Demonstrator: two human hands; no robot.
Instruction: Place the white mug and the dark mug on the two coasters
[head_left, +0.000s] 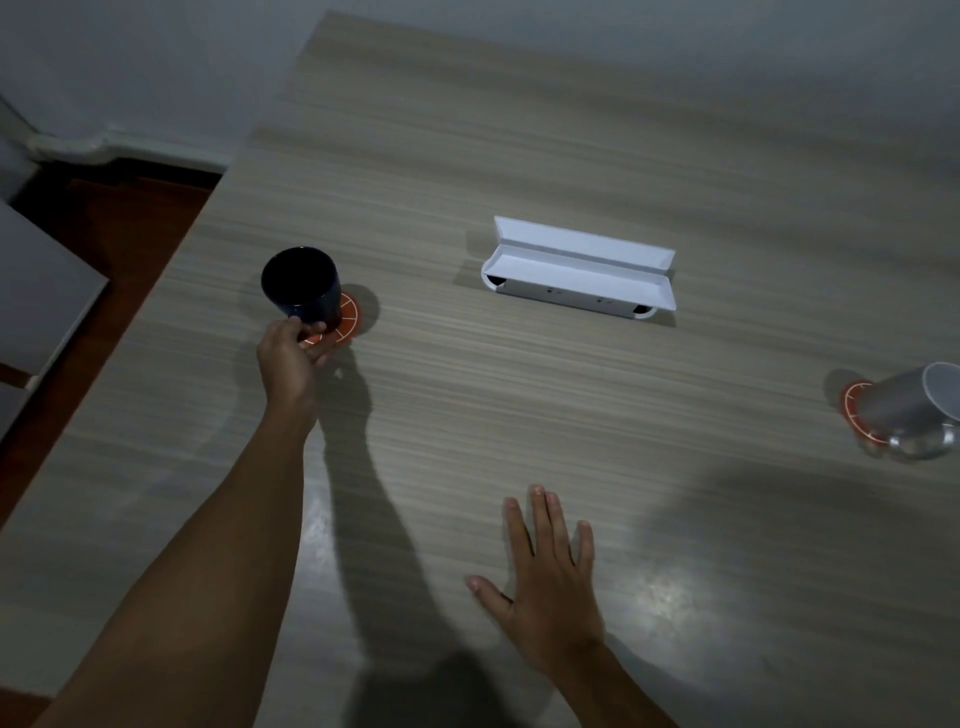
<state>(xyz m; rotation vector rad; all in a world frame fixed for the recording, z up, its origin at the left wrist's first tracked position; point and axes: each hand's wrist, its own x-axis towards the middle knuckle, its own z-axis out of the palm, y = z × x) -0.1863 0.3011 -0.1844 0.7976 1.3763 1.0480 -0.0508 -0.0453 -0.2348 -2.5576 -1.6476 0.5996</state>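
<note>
The dark mug stands upright over an orange coaster at the table's left side. My left hand grips the mug near its base on the near side, fingers curled around what looks like the handle. The white mug rests on a second orange coaster at the far right edge of the view, its handle toward me. My right hand lies flat on the table in the near middle, fingers spread, holding nothing.
An open white box lies on the wooden table beyond both hands. The table's left edge runs diagonally, with dark red floor beyond it. A grey wall stands behind the table.
</note>
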